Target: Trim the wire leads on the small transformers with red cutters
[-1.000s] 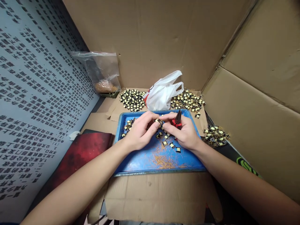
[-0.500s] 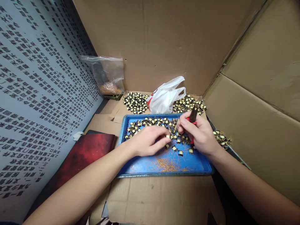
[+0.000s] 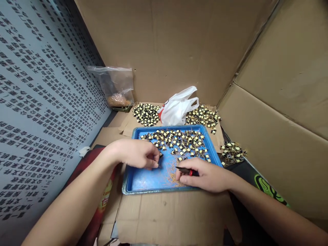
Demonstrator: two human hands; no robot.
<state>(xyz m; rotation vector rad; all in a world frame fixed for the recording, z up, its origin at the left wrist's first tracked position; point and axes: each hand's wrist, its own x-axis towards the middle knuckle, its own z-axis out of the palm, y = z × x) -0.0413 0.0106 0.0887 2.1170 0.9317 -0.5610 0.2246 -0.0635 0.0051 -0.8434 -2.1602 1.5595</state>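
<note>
1. The left hand (image 3: 138, 154) rests low over the left half of a blue tray (image 3: 129, 186). Its fingers are curled and the fingertips pressed together, seemingly pinching a small component (image 3: 160, 155) just above the tray floor.
2. The right hand (image 3: 205, 176) lies on the tray's near edge, closed around red-handled cutters (image 3: 186, 171).
3. The cutters lie almost flat. Their long axis runs roughly along the tray's near edge, and the dark tip points left, towards the left hand. Held so, the tip likely sits ready to meet the pinched piece.
4. Thin wire clippings (image 3: 169, 175) lie scattered between the two hands, probably kept on the tray so they stay in one place.
5. A loose heap of yellow-and-black components (image 3: 179, 140) fills the tray's far half, within reach of both hands.
6. More such piles (image 3: 146, 114) sit on cardboard beyond the tray's far edge, on either side of a white plastic bag (image 3: 176, 108).
7. Cardboard walls (image 3: 179, 44) close in the back and the right side.
</note>
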